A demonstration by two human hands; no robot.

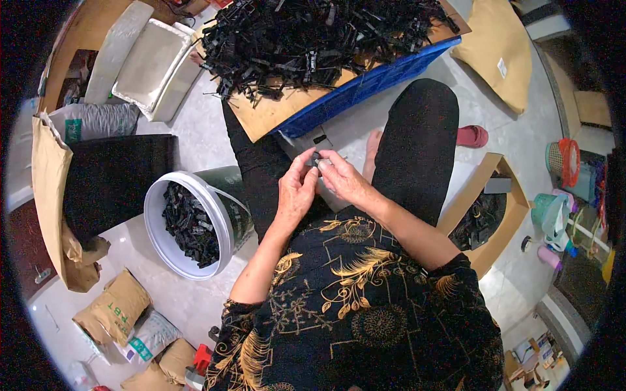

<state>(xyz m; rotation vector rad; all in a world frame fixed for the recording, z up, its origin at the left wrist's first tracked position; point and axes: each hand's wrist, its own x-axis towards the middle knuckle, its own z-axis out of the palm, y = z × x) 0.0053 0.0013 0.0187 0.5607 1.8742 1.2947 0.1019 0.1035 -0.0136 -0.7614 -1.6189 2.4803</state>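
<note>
Your patterned black-and-gold sleeves are framing both forearms as they are reaching over your lap. You are pinching a small black plastic part [315, 158] between the narrowed fingertips of your left hand [295, 190] and right hand [344, 179], above your knees. Beyond them, a heap of black parts [313, 39] is lying on cardboard over a blue crate [365, 88]. A white bucket [156, 225] holding more parts is standing at your left.

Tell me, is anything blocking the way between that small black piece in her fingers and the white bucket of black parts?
Nothing visible does. Both hands, left hand and right hand, pinch the small black piece over the lap; the white bucket stands open at her left.
</note>
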